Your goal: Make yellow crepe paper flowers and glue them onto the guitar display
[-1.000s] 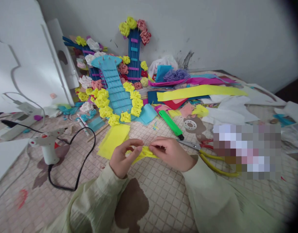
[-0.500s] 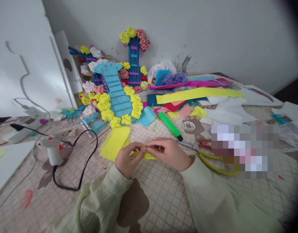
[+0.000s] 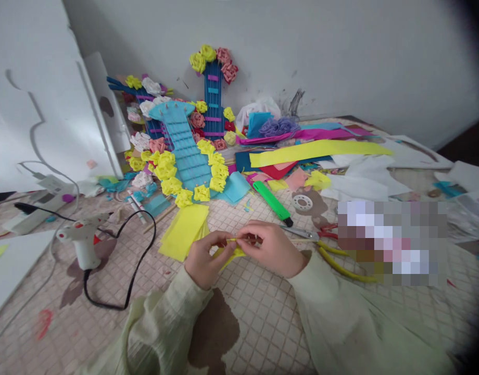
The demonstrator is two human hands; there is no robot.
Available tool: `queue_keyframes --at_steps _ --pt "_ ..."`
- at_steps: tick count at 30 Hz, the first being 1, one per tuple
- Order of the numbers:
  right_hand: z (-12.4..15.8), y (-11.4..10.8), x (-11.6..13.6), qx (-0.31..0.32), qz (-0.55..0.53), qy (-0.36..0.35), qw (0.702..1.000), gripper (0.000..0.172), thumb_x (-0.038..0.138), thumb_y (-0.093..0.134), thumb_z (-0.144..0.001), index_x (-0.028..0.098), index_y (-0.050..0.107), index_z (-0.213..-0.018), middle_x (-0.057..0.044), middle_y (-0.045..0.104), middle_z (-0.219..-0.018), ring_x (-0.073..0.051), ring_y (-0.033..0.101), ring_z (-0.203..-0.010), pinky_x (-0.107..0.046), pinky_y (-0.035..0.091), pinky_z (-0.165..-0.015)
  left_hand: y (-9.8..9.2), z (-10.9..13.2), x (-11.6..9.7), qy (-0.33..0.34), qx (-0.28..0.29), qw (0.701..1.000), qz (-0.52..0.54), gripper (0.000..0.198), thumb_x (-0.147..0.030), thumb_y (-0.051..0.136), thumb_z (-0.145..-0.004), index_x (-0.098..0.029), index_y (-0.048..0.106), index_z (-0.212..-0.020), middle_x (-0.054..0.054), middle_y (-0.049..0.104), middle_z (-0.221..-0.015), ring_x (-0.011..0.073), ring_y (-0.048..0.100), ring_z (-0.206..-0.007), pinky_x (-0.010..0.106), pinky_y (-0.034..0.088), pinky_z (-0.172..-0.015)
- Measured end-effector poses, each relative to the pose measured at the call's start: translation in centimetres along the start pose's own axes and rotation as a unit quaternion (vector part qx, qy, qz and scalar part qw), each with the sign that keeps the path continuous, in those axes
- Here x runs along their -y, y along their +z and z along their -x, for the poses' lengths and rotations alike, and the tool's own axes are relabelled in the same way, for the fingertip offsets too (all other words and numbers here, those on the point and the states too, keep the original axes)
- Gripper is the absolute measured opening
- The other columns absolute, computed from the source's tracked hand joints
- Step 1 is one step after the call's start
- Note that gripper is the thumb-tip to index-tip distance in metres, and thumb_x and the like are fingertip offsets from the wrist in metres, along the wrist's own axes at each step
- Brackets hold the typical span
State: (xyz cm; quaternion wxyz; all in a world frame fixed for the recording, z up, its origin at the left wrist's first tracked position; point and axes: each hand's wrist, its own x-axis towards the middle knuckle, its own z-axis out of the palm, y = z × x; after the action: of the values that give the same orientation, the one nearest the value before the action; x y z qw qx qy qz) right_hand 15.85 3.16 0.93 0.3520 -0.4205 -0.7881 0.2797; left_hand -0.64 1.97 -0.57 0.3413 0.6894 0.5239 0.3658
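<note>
My left hand [image 3: 207, 256] and my right hand [image 3: 269, 247] meet at the fingertips over the table. Between them is a piece of yellow crepe paper [image 3: 232, 255], pinched at its upper edge by my left thumb and finger. A thin wooden stick [image 3: 305, 240] runs through my right hand, its tip at the paper's edge and its far end sticking out to the right. My right fingers are closed on the stick where it meets the paper. A stack of yellow paper pieces [image 3: 184, 232] lies just left of my hands.
At left stands a white glue gun [image 3: 83, 240] with a looping black cord. Beyond my hands lie a green utility knife [image 3: 271, 202] and scissors [image 3: 302, 232]; yellow-handled pliers [image 3: 347, 271] are at right. A light-blue paper guitar [image 3: 187, 151] with yellow flowers leans at the back.
The stick now shows to the right of my right hand, and the yellow paper below my fingers has tilted. Both hands stay in nearly the same place. The view shifts slightly.
</note>
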Motion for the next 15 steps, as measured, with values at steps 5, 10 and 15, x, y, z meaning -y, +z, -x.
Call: queue_keyframes --at_steps 5,10,15 --pt "-0.1 -0.1 -0.1 0.012 -0.025 0.026 0.999 0.005 0.019 0.058 -0.075 0.015 0.063 -0.075 -0.001 0.061 -0.069 -0.01 0.054 -0.062 -0.02 0.042 -0.054 -0.1 0.0 0.0 -0.012 -0.008 0.999 0.046 0.014 -0.026 0.056 -0.072 -0.015 0.064 -0.077 0.005 0.066 -0.073 0.0151 0.059 -0.069 0.025 0.048 -0.065" --pt "-0.2 -0.6 -0.2 0.052 -0.038 -0.019 0.998 0.012 0.016 0.053 -0.079 0.016 0.065 -0.08 -0.002 0.063 -0.074 -0.011 0.057 -0.068 -0.021 0.043 -0.059 -0.2 0.0 0.0 -0.005 -0.011 0.999 0.046 0.014 -0.025 0.057 -0.072 -0.015 0.064 -0.077 0.006 0.066 -0.073 0.0151 0.059 -0.068 0.025 0.048 -0.064" --pt "-0.2 -0.7 -0.3 0.05 -0.001 -0.026 0.998 0.014 0.015 0.051 -0.08 0.015 0.063 -0.072 -0.002 0.06 -0.069 -0.011 0.054 -0.064 -0.022 0.041 -0.058 -1.0 -0.1 -0.8 0.01 -0.042 0.999 0.013 0.016 -0.026 0.056 -0.073 -0.015 0.063 -0.081 0.007 0.067 -0.081 0.0175 0.061 -0.077 0.028 0.049 -0.069"
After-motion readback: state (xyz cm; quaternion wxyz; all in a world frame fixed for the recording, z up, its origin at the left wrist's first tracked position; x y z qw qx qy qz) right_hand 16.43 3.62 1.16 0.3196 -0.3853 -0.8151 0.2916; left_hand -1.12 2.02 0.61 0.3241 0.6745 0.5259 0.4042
